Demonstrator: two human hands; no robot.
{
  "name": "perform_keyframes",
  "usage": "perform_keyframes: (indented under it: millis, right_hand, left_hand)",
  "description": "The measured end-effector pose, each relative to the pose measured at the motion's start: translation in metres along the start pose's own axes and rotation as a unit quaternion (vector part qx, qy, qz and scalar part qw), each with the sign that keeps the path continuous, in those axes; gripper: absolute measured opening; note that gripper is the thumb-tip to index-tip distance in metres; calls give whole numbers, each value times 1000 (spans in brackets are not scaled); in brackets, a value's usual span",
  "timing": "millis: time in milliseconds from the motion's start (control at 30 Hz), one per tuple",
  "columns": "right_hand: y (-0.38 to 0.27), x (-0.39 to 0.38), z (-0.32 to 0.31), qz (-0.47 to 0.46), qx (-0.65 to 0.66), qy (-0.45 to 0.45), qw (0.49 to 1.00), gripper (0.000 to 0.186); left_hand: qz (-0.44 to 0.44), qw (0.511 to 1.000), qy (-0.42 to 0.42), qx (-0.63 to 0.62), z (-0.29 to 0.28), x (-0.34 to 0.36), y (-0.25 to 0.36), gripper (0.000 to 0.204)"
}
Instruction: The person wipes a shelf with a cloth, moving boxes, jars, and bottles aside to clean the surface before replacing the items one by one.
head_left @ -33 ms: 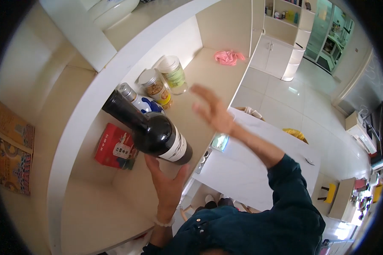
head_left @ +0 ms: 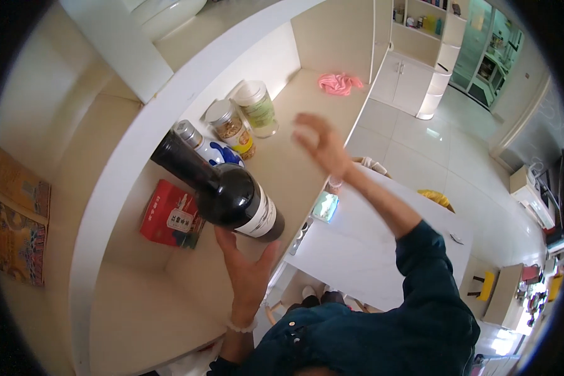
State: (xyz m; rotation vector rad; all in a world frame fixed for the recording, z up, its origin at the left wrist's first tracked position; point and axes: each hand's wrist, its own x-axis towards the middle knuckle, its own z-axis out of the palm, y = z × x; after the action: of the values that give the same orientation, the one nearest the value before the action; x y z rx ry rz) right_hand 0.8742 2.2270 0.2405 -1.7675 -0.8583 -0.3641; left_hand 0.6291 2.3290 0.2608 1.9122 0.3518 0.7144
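My left hand (head_left: 247,276) is closed around the lower part of a dark wine bottle (head_left: 229,200) with a pale label. Its thumb lies along one side, and the fingertips are partly hidden by the glass. Over the shelf's front edge hovers my right hand (head_left: 323,147), empty, slightly blurred, with fingers apart and a little bent. Beyond the bottle are a white-and-blue bottle (head_left: 214,151) with a silver cap, a jar of brown grains (head_left: 232,130) and a clear jar (head_left: 257,109) with a white lid and green label. A red box (head_left: 169,216) sits left of the wine bottle.
A crumpled pink cloth (head_left: 339,83) lies at the shelf's far end. Raised shelf edging (head_left: 116,160) runs along the left. To the right is a white table (head_left: 382,250), with a small lit green-blue object (head_left: 326,207) at its edge.
My right hand has shifted slightly to the right and away from the jars, its fingers bending a little more. The left hand and the wine bottle look unmoved.
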Motion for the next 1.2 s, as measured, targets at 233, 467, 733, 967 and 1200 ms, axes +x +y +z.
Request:
perform_keyframes:
  millis: [233, 467, 733, 967, 1200]
  right_hand:
    - [197, 114, -21, -14, -133, 7, 991, 15]
    - [172, 127, -1, 82, -336, -101, 933, 21]
    - [84, 78, -31, 185, -138, 2, 973, 13]
    - [-97, -6, -33, 89, 306, 58, 946, 27]
    - [-187, -41, 3, -179, 52, 39, 982, 49]
  left_hand:
    - [-7, 996, 22, -82, 6, 13, -1, 84]
    - [-32, 993, 54, -100, 7, 17, -5, 83]
    - [-40, 988, 35, -143, 17, 21, 3, 78]
    - [66, 985, 45, -155, 14, 25, -3, 94]
    - [124, 962, 58, -235, 16, 40, 38, 72]
